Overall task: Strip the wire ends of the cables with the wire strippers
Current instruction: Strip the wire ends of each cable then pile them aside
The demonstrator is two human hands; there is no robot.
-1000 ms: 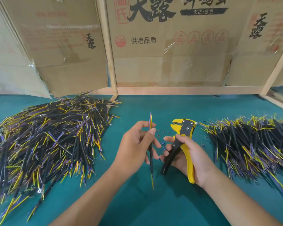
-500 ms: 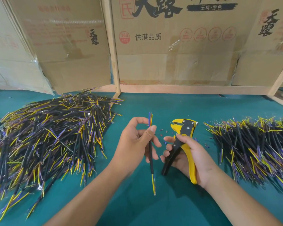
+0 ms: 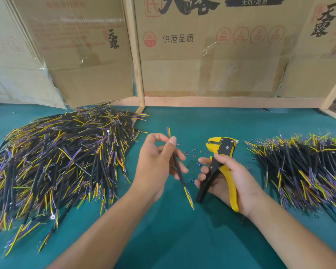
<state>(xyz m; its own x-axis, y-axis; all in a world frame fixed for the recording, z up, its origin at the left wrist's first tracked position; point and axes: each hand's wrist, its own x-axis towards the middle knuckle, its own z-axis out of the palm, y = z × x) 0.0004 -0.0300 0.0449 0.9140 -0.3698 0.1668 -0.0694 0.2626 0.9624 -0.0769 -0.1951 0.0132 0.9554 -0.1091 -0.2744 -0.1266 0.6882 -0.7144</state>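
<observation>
My left hand point(image 3: 155, 164) pinches one black cable point(image 3: 179, 172) between thumb and fingers, held nearly upright. Its yellow and purple wire ends stick out above the fingers and below the hand. My right hand point(image 3: 231, 181) grips the yellow and black wire strippers point(image 3: 221, 152) by the handles, jaws pointing up and to the left. The jaws are a short way right of the cable and do not touch it.
A big heap of cables point(image 3: 52, 164) lies on the left of the teal table point(image 3: 182, 239), a smaller heap point(image 3: 303, 167) on the right. Tiny insulation scraps point(image 3: 190, 152) dot the cloth between my hands. Cardboard boxes point(image 3: 211, 45) and a wooden frame point(image 3: 136, 55) close the back.
The cable's lower end has swung slightly to the right, toward the strippers. My right hand and the strippers have stayed where they were.
</observation>
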